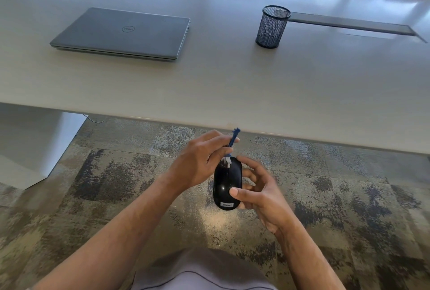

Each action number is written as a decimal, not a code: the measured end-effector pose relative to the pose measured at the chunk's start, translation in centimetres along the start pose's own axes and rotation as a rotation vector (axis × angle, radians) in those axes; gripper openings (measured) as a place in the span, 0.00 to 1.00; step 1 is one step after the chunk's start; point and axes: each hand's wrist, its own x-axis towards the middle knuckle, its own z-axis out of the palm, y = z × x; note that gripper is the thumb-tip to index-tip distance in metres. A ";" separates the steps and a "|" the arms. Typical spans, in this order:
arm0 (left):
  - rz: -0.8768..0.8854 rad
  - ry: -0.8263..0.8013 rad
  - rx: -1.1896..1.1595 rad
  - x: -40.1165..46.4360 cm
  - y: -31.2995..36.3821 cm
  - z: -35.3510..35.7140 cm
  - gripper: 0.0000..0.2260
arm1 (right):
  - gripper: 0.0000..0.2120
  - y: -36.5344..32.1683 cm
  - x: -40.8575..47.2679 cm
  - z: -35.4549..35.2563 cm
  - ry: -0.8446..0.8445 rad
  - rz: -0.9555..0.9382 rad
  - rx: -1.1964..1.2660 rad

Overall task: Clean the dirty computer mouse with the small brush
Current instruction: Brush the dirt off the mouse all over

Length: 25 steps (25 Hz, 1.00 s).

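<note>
Head view: black mouse (227, 182) held in the air below the near desk (232, 85) edge, over the carpet (93, 185), Lenovo label end toward the person. Right hand (263, 194) grips it: thumb on the top shell near the label, fingers (247, 164) curled round its right side and far end. Left hand (197, 164) pinches the small brush (230, 147), blue handle sticking up past the fingertips, pale bristles touching the mouse's far end. On the desk, well apart: closed laptop (123, 33) at left, mesh pen cup (272, 26) at right.
</note>
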 end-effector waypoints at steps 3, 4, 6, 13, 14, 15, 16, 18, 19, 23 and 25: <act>-0.015 0.011 -0.003 -0.1 -0.2 0.0 0.13 | 0.37 0.0 -0.1 0.1 0.002 0.006 0.000; -0.007 0.019 0.005 -0.1 -0.1 0.0 0.13 | 0.37 0.0 -0.1 0.1 0.003 0.005 0.003; 0.014 0.043 0.011 -0.2 0.1 -0.1 0.13 | 0.36 -0.1 -0.1 0.0 0.011 0.003 0.009; 0.074 0.006 -0.019 -0.1 0.9 0.2 0.12 | 0.37 0.0 0.1 -0.2 0.006 0.003 0.016; 0.066 -0.003 -0.015 -0.1 0.7 0.1 0.12 | 0.37 0.0 0.1 -0.2 0.010 0.006 0.014; 0.050 -0.013 -0.008 -0.2 0.5 -0.1 0.12 | 0.37 0.0 0.1 -0.3 0.014 0.007 0.011; 0.031 -0.023 -0.001 -0.2 0.2 -0.4 0.12 | 0.37 0.1 0.1 -0.4 0.017 0.008 0.011; 0.006 -0.032 0.009 -0.2 -0.1 -0.8 0.12 | 0.37 0.1 0.1 -0.6 0.019 0.012 0.016; 0.004 -0.027 0.012 -0.1 -0.1 -0.9 0.13 | 0.37 0.0 0.1 -0.6 0.018 0.013 0.019; 0.034 0.010 -0.026 0.4 0.7 -0.8 0.13 | 0.37 -0.2 0.3 -0.4 0.028 -0.001 0.008; 0.049 0.001 -0.046 0.7 1.1 -0.6 0.12 | 0.37 -0.3 0.3 -0.3 0.028 -0.011 0.003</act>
